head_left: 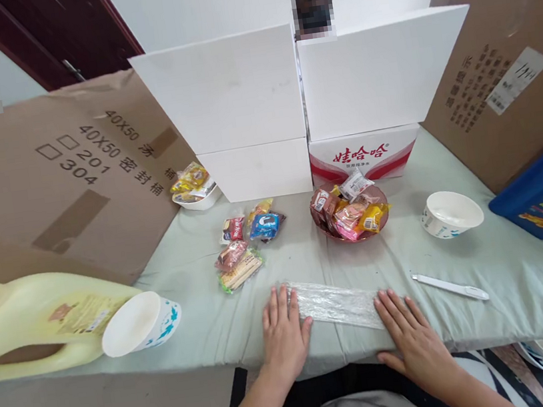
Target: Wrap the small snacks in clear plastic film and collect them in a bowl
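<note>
Along the near edge of the pale green, cloth-covered worktop (210, 340) lies a clear, crinkled plastic strip (336, 305), its long axis running left to right. The left hand (284, 336) and right hand (414, 337) lie equally near, fingers straight, gripping nothing, flat on its opposite ends. Right of the strip is a slim white plastic tool (451, 287); beyond the strip, cloth stretches to a round, translucent red bowl (330, 233).

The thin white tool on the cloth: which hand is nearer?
Right. The right hand lies left of the thin white tool, apart from it; the left hand is farther left, at the left end of the clear plastic.
</note>
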`<state>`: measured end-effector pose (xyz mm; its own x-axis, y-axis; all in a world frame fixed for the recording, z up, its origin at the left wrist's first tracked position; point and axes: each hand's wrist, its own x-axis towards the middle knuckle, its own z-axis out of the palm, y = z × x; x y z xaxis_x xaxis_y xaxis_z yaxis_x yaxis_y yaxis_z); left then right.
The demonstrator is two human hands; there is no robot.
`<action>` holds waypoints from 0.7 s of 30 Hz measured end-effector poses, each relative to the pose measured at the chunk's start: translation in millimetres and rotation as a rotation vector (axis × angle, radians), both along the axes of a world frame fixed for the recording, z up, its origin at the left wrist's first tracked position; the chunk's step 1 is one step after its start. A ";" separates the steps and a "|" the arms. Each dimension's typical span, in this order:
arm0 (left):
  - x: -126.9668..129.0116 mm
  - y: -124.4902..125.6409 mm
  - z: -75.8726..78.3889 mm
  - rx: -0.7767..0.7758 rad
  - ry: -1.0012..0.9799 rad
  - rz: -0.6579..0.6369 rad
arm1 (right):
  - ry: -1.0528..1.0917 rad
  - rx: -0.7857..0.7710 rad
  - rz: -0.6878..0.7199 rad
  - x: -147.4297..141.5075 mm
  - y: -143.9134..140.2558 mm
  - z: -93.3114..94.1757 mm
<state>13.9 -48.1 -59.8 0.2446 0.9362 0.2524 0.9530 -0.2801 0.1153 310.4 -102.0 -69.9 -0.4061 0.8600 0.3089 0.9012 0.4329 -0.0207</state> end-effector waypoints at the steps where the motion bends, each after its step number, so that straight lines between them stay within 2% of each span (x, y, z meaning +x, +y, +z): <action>1: 10.0 -4.7 4.8 -0.009 -0.030 -0.022 | 0.007 0.015 -0.001 3.0 -6.4 0.1; 4: 47.3 -18.5 20.1 -0.120 -0.153 -0.192 | 0.082 0.016 0.008 10.3 -22.7 5.8; 7: 74.3 -24.4 31.6 -0.225 -0.232 -0.414 | 0.147 -0.009 0.070 15.1 -34.1 24.8; 10: 80.1 -22.0 34.8 -0.278 -0.273 -0.625 | 0.156 -0.068 0.212 16.1 -39.8 54.9; 12: 75.8 -19.5 32.5 -0.317 -0.300 -0.757 | 0.215 -0.187 0.284 15.5 -40.2 75.0; 14: 69.9 -18.4 28.3 -0.357 -0.337 -0.854 | 0.323 -0.357 0.287 15.1 -37.2 90.4; 16: 65.6 -18.8 23.6 -0.374 -0.398 -0.882 | 0.441 -0.529 0.239 14.8 -29.0 98.3; 18: 64.1 -19.4 19.3 -0.366 -0.472 -0.857 | 0.551 -0.651 0.170 13.2 -13.4 97.9; 21: 65.0 -18.7 13.5 -0.354 -0.583 -0.797 | 0.705 -0.668 0.038 4.9 23.4 83.6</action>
<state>78.9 -66.8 -46.3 0.7514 0.6010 0.2725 0.2783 -0.6630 0.6949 315.3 -78.6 13.7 -0.3457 0.9367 -0.0555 0.5734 0.1640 -0.8027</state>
